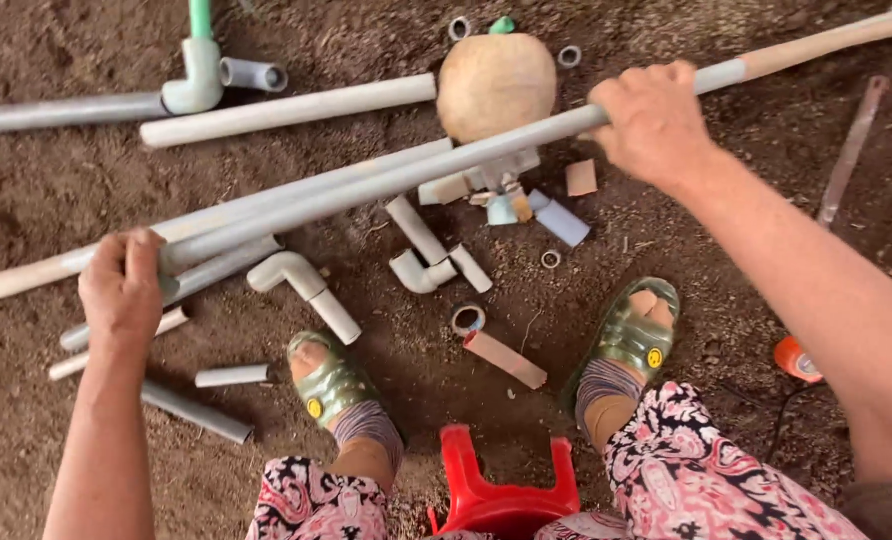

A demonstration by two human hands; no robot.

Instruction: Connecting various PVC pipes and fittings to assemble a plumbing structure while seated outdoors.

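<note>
I hold a long grey plastic pipe (pixel 386 180) slantwise above the dirt ground. My left hand (pixel 123 290) grips its lower left end, next to another long pale pipe (pixel 266 205) that lies alongside it. My right hand (pixel 651 120) is closed around the upper part of the same grey pipe, whose far end turns tan toward the top right corner. A round brown coconut (pixel 496 85) sits just behind the pipe.
Pipe offcuts, elbow fittings (pixel 296 275) and small rings lie scattered on the soil. A tee joint with a green pipe (pixel 198 75) is at top left. My sandalled feet (pixel 331 385) flank a red plastic stool (pixel 501 490). An orange tool (pixel 796 360) lies right.
</note>
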